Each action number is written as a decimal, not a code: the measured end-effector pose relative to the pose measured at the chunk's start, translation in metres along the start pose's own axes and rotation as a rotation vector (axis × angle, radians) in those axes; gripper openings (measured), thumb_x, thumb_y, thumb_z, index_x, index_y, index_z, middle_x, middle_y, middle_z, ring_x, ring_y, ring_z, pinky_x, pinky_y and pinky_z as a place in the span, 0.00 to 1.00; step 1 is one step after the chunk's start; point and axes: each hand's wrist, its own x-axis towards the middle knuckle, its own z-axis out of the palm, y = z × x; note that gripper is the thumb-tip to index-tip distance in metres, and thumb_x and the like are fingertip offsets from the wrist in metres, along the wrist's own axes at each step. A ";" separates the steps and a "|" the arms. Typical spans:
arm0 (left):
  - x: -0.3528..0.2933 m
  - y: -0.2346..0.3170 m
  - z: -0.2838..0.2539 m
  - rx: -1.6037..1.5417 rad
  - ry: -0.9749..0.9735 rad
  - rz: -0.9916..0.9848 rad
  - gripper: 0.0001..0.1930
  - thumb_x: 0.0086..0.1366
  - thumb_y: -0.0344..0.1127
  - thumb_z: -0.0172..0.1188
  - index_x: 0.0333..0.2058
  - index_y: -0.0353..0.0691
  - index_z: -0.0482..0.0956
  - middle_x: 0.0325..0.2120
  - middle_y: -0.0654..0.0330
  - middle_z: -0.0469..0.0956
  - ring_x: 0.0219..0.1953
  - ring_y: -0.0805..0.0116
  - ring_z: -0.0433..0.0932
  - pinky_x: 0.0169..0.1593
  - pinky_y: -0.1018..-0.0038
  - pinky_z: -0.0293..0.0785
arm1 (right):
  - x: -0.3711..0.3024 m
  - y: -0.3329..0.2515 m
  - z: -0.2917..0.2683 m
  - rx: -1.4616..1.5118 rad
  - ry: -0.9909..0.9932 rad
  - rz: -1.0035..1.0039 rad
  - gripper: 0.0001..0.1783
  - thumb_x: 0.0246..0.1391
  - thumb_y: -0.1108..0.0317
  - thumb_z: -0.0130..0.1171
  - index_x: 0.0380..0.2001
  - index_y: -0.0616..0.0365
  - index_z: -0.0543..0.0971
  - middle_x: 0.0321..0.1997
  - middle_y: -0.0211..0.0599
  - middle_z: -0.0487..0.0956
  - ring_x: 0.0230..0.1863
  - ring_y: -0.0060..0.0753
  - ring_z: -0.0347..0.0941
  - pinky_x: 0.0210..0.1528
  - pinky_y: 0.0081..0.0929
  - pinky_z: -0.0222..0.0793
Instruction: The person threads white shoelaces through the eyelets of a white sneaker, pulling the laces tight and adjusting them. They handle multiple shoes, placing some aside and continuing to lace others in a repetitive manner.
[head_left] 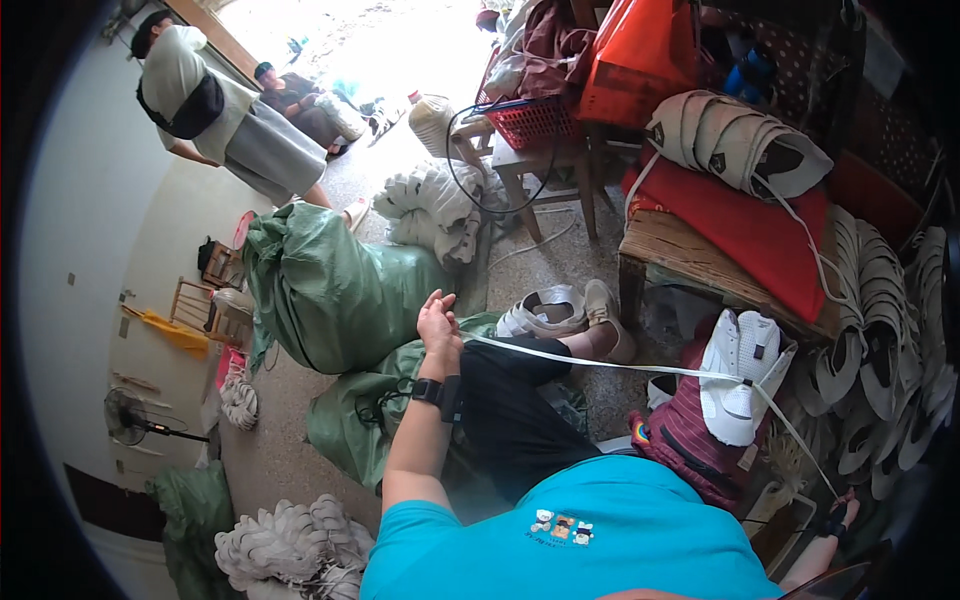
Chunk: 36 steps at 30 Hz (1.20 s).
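My left hand (438,322) is out to the left above green sacking, its fingers closed on one end of a white cord (620,366). The cord runs taut to the right, to a small bundle of white shoe uppers (733,385), and crosses it at a dark spot. From there another length slants down to my right hand (846,512) at the lower right edge, whose fingers are closed around it. The bundle lies on maroon striped cloth (690,440) beside my body. A dark watch (427,390) is on my left wrist.
Stacked uppers (740,145) lie on red cloth over a wooden bench (700,255); more hang at right. Full green sacks (330,285) and tied white bundles (295,545) are on the floor. A red basket (525,120) sits on a stool. Two people (225,110) are at far left.
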 end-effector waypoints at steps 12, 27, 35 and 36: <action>0.017 0.001 -0.011 -0.011 0.075 0.014 0.15 0.70 0.31 0.46 0.54 0.44 0.72 0.37 0.57 0.83 0.15 0.82 0.67 0.16 0.84 0.59 | -0.005 -0.013 -0.005 -0.147 0.005 0.030 0.22 0.63 0.65 0.51 0.58 0.61 0.73 0.44 0.35 0.76 0.40 0.25 0.68 0.40 0.22 0.59; -0.042 -0.005 0.020 0.068 -0.192 0.154 0.15 0.70 0.31 0.51 0.54 0.37 0.72 0.38 0.57 0.83 0.23 0.83 0.68 0.27 0.84 0.67 | 0.012 -0.085 0.027 -0.675 -0.154 0.159 0.21 0.64 0.61 0.53 0.58 0.54 0.75 0.36 0.27 0.78 0.29 0.16 0.69 0.28 0.16 0.58; -0.150 -0.044 0.095 0.233 -0.797 -0.155 0.19 0.68 0.33 0.57 0.57 0.36 0.73 0.39 0.57 0.84 0.28 0.79 0.76 0.31 0.82 0.73 | -0.038 -0.011 0.168 -0.895 -0.511 -0.259 0.18 0.67 0.60 0.52 0.55 0.55 0.74 0.36 0.26 0.80 0.24 0.12 0.68 0.22 0.12 0.59; -0.164 -0.050 0.108 0.326 -0.885 -0.156 0.17 0.69 0.34 0.57 0.54 0.37 0.76 0.37 0.58 0.84 0.28 0.78 0.77 0.31 0.82 0.74 | -0.064 -0.012 0.180 -0.883 -0.564 -0.311 0.16 0.67 0.60 0.53 0.53 0.55 0.75 0.35 0.26 0.79 0.25 0.12 0.67 0.23 0.12 0.59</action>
